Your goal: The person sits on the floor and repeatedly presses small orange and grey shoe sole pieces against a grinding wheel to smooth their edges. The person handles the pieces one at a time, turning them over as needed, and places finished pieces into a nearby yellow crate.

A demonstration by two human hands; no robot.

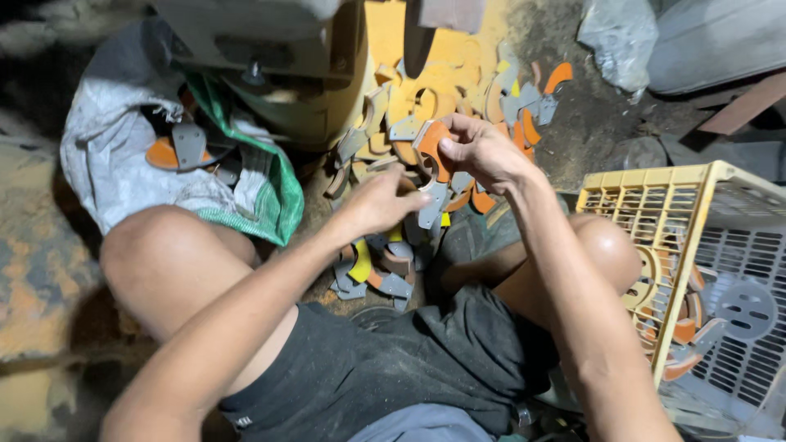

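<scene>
Nearest the camera, the person sits on the floor in dark dusty shorts with bare knees apart. Between the knees, the left hand has its fingers curled and pressed together around the lower grey end of a flat curved orange-and-grey plate piece. The right hand pinches the same piece at its orange upper end, thumb on the face and fingers behind.

The piece is crescent-shaped, orange along the top arc and grey at the bottom tab. Its long axis runs nearly upright, leaning slightly left at the top, with the hollow of the curve facing left toward the left hand.

Just below the fingers lies a small scatter of like pieces on the floor. To the right of the fingers stands a yellow plastic lattice crate holding more pieces, close to the right knee. Left of the fingers sits an open white woven sack with a green edge. Beyond the fingers a larger heap of orange, yellow and grey pieces crowds the floor, leaving little open room.
</scene>
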